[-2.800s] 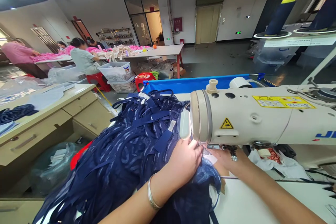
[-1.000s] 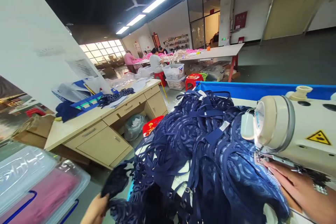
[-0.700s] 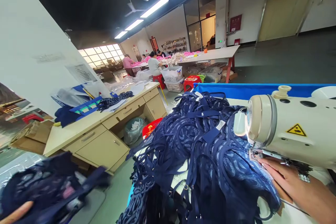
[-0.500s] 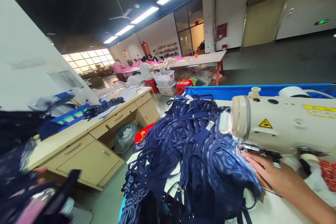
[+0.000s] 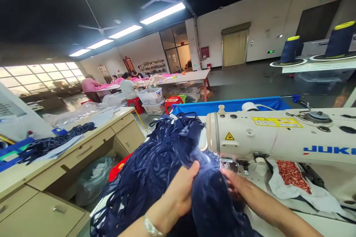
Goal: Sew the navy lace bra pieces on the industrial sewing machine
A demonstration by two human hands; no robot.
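JUKI in blue letters on the arm of the cream sewing machine (image 5: pixel 278 137), plus a yellow warning triangle on its head and a long yellow label on top, print too small to read. Left hand (image 5: pixel 182 189), bangle at the wrist, is curled over a navy lace piece (image 5: pixel 211 196), grip closed on the cloth. Right hand (image 5: pixel 233 185) comes in from the other side just under the machine's head, its fingers pressed into the same piece; how tightly they close, I cannot tell. The piece sits on the white table (image 5: pixel 314 226) right at the needle end, with a big pile of navy garments (image 5: pixel 155 159) heaped to its left. A white cloth with red bits (image 5: pixel 292 177) lies under the machine arm. Behind, a blue bin (image 5: pixel 236 104) and two navy thread cones (image 5: pixel 289 49). To the left a beige desk (image 5: pixel 83 152) with drawers carries more navy pieces. Far back, people sit at a long table (image 5: pixel 189 77) strewn with pink fabric, under strip lights and ceiling fans.
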